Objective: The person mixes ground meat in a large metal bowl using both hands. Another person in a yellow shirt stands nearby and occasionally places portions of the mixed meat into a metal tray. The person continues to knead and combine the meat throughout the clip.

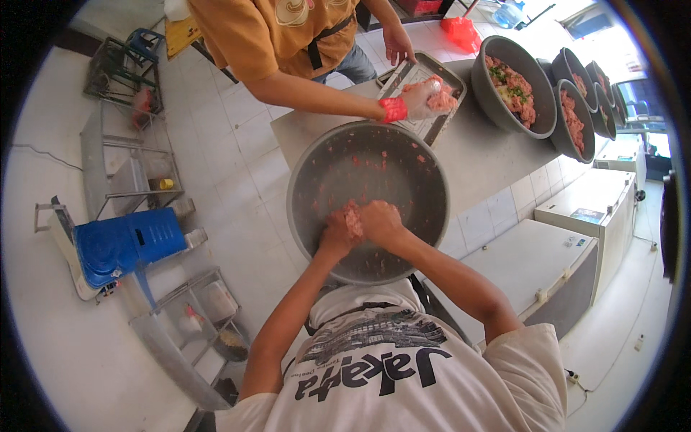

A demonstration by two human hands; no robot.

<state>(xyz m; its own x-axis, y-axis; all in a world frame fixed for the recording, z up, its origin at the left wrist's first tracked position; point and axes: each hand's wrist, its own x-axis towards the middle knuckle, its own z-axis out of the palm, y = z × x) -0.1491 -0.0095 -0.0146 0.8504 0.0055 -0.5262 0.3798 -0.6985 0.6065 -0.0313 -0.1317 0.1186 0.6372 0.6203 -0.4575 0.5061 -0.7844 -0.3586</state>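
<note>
Inside a large round grey bowl point(425, 237), my left hand point(334, 236) is closed around a lump of pink minced meat point(353, 218). Pressed against the same lump from the other side is my right hand point(381, 222), its fingers curled in and partly hidden. Small red and pink scraps stick to the bowl's inner wall. Beyond the bowl, another person's gloved hand point(425, 105) with a red band at the wrist holds more minced meat point(444, 99) over a metal tray point(412, 78). That person's other hand point(397, 43) hangs near the tray's far end.
A metal table point(489, 173) carries the tray and a deep grey bowl point(541, 128) of minced meat with chopped greens. Several more bowls of meat stand at the far right. White chest freezers point(522, 263) line the right side. On the left are metal racks point(137, 198) and a blue plastic item point(129, 241).
</note>
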